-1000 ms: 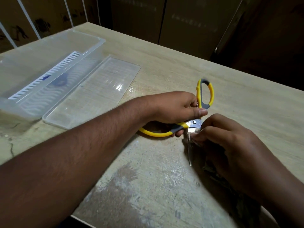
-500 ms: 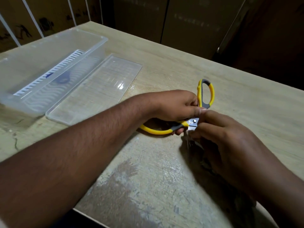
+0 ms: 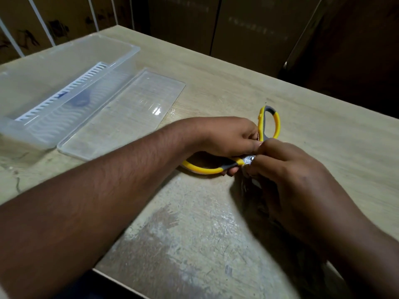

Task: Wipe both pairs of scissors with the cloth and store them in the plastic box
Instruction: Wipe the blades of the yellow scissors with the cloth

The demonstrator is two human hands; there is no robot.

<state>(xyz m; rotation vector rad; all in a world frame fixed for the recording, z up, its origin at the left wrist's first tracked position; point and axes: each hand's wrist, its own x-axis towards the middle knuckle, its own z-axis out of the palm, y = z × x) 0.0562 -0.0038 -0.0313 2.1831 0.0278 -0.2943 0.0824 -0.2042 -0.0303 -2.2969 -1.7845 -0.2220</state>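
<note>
Yellow-and-grey scissors (image 3: 277,124) lie open-handled on the wooden table (image 3: 323,130). My left hand (image 3: 228,137) grips them at the handles just behind the pivot. My right hand (image 3: 287,173) is curled around the blades right at the pivot, holding a dark cloth (image 3: 251,189) that shows only as a blurred mass under the fingers. The blades themselves are hidden. The clear plastic box (image 3: 32,134) stands at the far left with a white slotted insert and a dim bluish shape inside. I see no second pair of scissors clearly.
The box's clear lid (image 3: 121,117) lies flat on the table just right of the box. The table's near edge (image 3: 121,281) runs below my forearms. Dark panels stand behind the table's far edge.
My right hand has slid up the blades toward the pivot until it meets my left hand; the blade tip seen a second ago is now covered. The scissors stay in place.
</note>
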